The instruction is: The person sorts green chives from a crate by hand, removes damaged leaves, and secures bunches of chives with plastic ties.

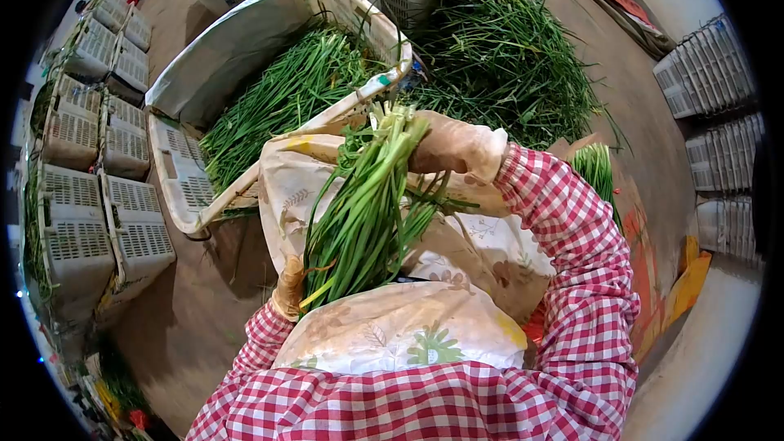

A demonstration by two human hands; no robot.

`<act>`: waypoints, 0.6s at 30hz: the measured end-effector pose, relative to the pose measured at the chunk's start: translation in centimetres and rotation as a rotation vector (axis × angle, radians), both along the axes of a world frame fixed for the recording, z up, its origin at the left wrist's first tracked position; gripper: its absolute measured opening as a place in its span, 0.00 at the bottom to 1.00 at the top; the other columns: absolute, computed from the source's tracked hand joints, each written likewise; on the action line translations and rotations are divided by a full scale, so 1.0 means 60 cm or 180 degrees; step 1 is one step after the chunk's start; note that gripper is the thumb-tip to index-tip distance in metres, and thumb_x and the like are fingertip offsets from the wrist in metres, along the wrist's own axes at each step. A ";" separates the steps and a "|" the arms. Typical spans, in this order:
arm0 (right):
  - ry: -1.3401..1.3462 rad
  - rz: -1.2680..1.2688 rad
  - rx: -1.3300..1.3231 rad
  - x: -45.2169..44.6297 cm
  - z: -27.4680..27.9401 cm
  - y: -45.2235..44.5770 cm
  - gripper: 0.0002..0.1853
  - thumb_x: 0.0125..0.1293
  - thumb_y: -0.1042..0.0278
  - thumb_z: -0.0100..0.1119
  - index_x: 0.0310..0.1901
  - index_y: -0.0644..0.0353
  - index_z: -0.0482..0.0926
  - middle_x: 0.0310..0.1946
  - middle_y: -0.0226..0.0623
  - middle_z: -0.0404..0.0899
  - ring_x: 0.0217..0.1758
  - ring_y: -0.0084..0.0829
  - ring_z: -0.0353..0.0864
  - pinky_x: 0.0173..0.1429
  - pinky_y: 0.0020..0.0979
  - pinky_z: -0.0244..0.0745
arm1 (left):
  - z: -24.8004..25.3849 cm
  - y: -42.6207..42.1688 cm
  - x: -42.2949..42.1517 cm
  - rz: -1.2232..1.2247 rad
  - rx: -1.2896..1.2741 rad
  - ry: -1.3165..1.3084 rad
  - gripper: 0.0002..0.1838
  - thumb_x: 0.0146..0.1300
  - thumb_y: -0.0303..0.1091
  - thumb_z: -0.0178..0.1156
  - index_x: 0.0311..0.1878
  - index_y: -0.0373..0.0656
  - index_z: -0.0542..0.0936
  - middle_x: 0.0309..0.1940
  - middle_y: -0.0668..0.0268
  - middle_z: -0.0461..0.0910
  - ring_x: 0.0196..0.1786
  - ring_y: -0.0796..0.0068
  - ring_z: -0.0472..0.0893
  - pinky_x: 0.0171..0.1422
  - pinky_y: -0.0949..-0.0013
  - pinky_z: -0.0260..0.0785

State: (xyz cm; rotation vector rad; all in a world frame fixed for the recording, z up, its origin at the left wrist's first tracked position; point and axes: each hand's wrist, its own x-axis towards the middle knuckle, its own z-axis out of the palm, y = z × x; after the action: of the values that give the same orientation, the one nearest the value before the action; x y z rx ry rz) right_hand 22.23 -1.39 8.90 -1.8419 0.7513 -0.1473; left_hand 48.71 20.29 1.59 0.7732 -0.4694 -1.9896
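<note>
A thick bunch of long green stalks (359, 220) slants across the lap, its pale cut ends at the top. Gloved in light brown, my right hand (445, 145) is closed round the bunch just below those ends. At the lower left of the bunch, my left hand (289, 287), gloved too, lies against the leaf end; its fingers are mostly hidden behind the leaves. A stained cloth with a leaf print (384, 331) covers the lap. Just beyond the knees, a white crate (181, 165) holds many loose green stalks (286, 90).
A large heap of green stalks (506, 57) lies on the floor at the upper right. Stacked white crates (77, 220) line the left side, and more crates (706, 73) stand at the right. A small upright bundle (594, 165) is beside the right arm.
</note>
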 end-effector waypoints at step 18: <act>0.0325 -0.1052 0.0475 -0.072 -0.023 0.118 0.21 0.62 0.51 0.60 0.51 0.56 0.79 0.37 0.39 0.83 0.37 0.28 0.80 0.45 0.30 0.76 | -0.045 -0.007 -0.012 0.0615 0.0432 0.0896 0.49 0.56 0.67 0.55 0.71 0.41 0.54 0.69 0.55 0.58 0.68 0.59 0.64 0.72 0.54 0.56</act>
State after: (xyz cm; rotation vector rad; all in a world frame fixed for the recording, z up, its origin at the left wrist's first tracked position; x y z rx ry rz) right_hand 17.90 5.68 7.54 -1.5832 1.1069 -0.2053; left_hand 47.99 19.87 -1.13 0.5837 -0.0915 -1.9230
